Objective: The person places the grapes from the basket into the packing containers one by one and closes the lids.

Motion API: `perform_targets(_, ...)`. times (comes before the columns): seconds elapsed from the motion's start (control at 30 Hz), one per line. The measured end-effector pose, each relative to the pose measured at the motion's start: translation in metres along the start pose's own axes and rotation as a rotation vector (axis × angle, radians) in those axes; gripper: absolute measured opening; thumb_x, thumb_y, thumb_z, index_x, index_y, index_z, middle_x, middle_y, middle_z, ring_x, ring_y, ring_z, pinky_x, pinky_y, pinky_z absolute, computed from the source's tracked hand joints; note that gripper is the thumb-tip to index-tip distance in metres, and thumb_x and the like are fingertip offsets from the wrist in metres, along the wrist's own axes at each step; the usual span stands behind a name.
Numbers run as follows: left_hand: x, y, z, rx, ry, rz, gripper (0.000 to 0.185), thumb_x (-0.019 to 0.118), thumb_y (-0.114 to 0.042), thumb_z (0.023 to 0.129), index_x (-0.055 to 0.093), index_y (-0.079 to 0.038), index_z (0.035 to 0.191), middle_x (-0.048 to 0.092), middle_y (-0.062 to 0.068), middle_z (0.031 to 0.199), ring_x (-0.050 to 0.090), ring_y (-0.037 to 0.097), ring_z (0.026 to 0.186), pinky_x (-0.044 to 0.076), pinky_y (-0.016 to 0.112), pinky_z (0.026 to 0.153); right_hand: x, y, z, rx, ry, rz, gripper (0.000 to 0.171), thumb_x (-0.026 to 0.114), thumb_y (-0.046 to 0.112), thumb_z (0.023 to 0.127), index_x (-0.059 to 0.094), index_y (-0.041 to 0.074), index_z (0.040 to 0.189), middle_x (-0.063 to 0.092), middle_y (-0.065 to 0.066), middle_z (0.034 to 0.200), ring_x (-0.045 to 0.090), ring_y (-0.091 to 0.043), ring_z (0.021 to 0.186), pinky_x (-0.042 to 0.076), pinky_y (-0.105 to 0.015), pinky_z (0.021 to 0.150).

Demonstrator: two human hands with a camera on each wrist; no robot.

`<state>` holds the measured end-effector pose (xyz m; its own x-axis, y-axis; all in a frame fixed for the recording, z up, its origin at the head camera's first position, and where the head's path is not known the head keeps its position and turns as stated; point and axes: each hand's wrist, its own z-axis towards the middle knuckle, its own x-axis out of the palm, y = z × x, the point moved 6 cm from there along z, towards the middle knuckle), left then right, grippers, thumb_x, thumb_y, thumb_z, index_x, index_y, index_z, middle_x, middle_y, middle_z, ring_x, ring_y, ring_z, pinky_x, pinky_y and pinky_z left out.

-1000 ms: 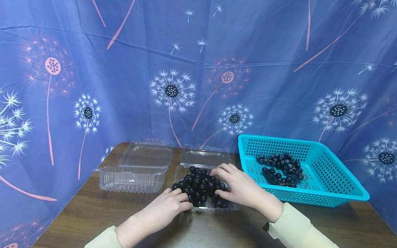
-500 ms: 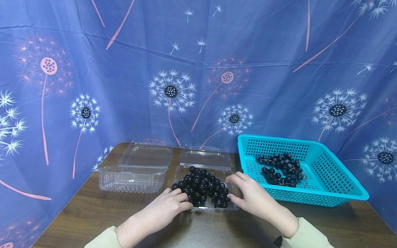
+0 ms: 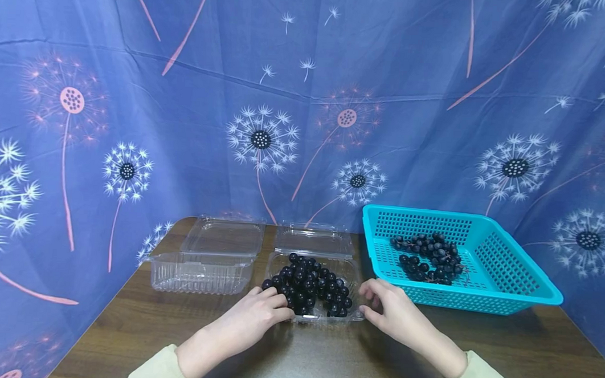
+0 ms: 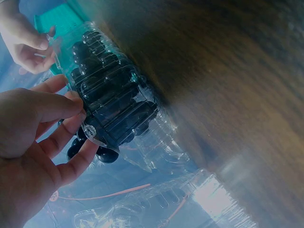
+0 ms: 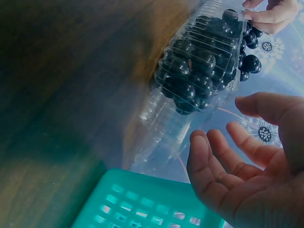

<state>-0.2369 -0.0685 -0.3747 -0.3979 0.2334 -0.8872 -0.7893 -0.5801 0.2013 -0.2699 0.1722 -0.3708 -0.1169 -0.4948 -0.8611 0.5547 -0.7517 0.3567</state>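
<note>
A clear plastic clamshell container [image 3: 326, 317] stands at the middle of the table with its lid [image 3: 314, 239] folded back. Black grapes [image 3: 305, 283] are heaped in it, rising above the rim on the left side. My left hand [image 3: 252, 315] grips the container's front left corner; in the left wrist view its thumb [image 4: 71, 107] lies at the rim and the fingers bend over the edge beside the grapes. Off the container's right end, my right hand [image 3: 393, 311] is held with loosely bent fingers [image 5: 199, 152] and nothing between them and the thumb.
Left of the filled container sits a second clear clamshell [image 3: 200, 275], lid back, with nothing inside. A turquoise perforated basket [image 3: 481, 301] holding more grapes [image 3: 432, 256] stands at the right. Behind the wooden table [image 3: 314, 361] hangs a blue dandelion-print cloth [image 3: 307, 98].
My right hand has drawn back from the grapes toward the right and slightly nearer, past the container's right rim. My left hand has stayed at the left corner.
</note>
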Motion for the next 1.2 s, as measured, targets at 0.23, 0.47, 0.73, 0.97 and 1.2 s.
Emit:
perform_targets(0.23,-0.001,-0.001,0.001,-0.002,0.016,0.000,0.025,0.064,-0.015,0.078,0.070,-0.025,0.101,0.060,-0.012,0.091,0.048,0.006,0.081,0.037,0.022,0.061,0.002,-0.008,-0.004,0.107,-0.003,0.071,0.022,0.073,0.013,0.078,0.060,0.011,0.095,0.058,0.010,0.076,0.055,-0.002,0.067,0.047,-0.022,0.057)
perform_targets(0.47,-0.001,0.000,0.001,-0.006,0.030,0.002,0.025,0.063,-0.015,0.079,0.069,-0.026,0.100,0.060,-0.013,0.090,0.048,0.006,0.081,0.037,0.023,0.062,0.011,-0.015,-0.009,0.216,0.058,0.251,0.019,0.068,0.016,0.084,0.057,0.006,0.096,0.056,0.005,0.071,0.052,-0.003,0.057,0.046,-0.022,0.049)
perform_targets(0.73,-0.003,-0.001,0.001,-0.005,0.019,0.010,0.025,0.065,-0.014,0.078,0.069,-0.026,0.100,0.060,-0.013,0.090,0.048,0.006,0.081,0.036,0.022,0.062,0.036,-0.023,-0.017,0.506,0.204,0.902,0.046,0.057,0.010,0.089,0.031,-0.009,0.121,0.058,-0.010,0.079,0.060,-0.018,0.063,0.053,-0.030,0.053)
perform_targets(0.97,-0.003,-0.001,0.001,-0.012,0.031,0.006,0.025,0.063,-0.015,0.079,0.069,-0.026,0.101,0.060,-0.013,0.091,0.048,0.006,0.081,0.038,0.023,0.062,0.047,-0.020,-0.023,0.574,0.268,1.184,0.047,0.052,0.009,0.089,0.024,-0.006,0.123,0.056,-0.003,0.080,0.060,-0.013,0.068,0.053,-0.028,0.063)
perform_targets(1.2,-0.004,-0.005,0.002,-0.019,0.062,0.040,0.027,0.065,-0.014,0.077,0.068,-0.024,0.102,0.058,-0.011,0.093,0.048,0.008,0.084,0.037,0.022,0.061,0.054,-0.016,-0.025,0.586,0.228,1.380,0.034,0.047,0.003,0.090,0.026,0.000,0.116,0.054,-0.003,0.084,0.061,-0.014,0.074,0.055,-0.029,0.074)
